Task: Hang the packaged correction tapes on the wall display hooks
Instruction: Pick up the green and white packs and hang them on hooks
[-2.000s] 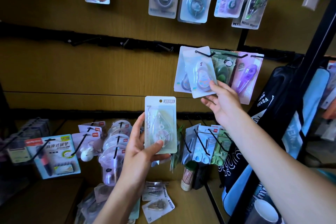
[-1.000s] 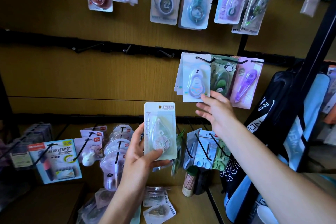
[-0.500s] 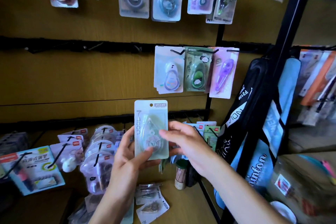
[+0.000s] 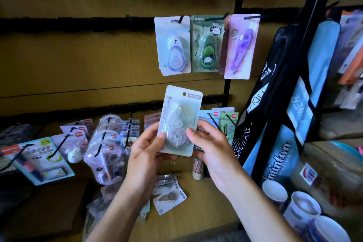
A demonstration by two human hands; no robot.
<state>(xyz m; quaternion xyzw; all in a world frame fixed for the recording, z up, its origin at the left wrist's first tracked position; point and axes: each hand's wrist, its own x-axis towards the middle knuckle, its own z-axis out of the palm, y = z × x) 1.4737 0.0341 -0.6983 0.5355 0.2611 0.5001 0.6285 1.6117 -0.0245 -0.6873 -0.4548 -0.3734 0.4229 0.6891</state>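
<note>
A pale green packaged correction tape (image 4: 179,118) with a round hang hole at its top is held upright in front of the wooden wall. My left hand (image 4: 146,153) grips its lower left edge, thumb on the front. My right hand (image 4: 210,144) grips its lower right edge. Above it, three packs hang side by side on black hooks: a white one (image 4: 173,45), a green one (image 4: 207,44) and a purple one (image 4: 241,45). More loose packs (image 4: 170,198) lie on the shelf below my hands.
A black hook rail (image 4: 78,24) runs along the wall left of the hung packs. Lower hooks carry round clear packs (image 4: 107,143) and a blue card (image 4: 42,160). A black and blue badminton bag (image 4: 282,108) leans at right, with white cups (image 4: 294,208) below.
My right hand let go of the white pack on its hook, came down and took hold of the right edge of the green pack. The view shifted right and down.
</note>
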